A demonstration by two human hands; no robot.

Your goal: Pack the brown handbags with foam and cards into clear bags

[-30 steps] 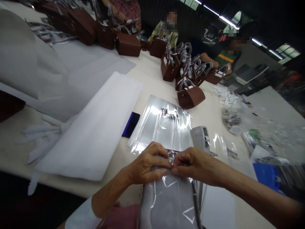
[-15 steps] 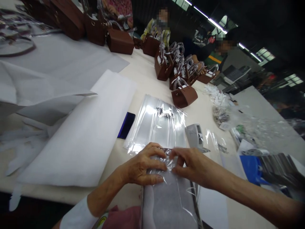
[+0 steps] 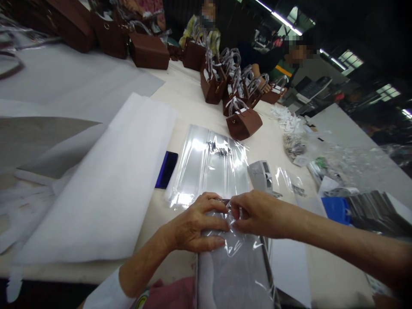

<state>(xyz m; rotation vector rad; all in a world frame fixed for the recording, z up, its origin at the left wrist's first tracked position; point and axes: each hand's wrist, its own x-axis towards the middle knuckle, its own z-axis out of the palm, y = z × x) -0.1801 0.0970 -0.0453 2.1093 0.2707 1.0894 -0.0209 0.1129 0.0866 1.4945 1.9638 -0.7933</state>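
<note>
Currently, the film-wrapped package (image 3: 236,274) lies in front of me at the near edge of the table (image 3: 189,96). My left hand (image 3: 199,225) rests on its far end, fingers spread apart over the clear film. My right hand (image 3: 257,212) is at the same end, thumb and index finger bent towards each other; I cannot tell whether film is pinched between them. My hands hide part of that end.

Directly beyond lies a stack of clear plastic sheets (image 3: 210,167), bounded on the left by a dark blue flat object (image 3: 167,169) and on the right by a grey device (image 3: 261,175). A white foam sheet (image 3: 106,184) occupies the left side. Farther off, a brown handbag (image 3: 243,124) stands before more bags. A blue item (image 3: 336,210) lies right.
</note>
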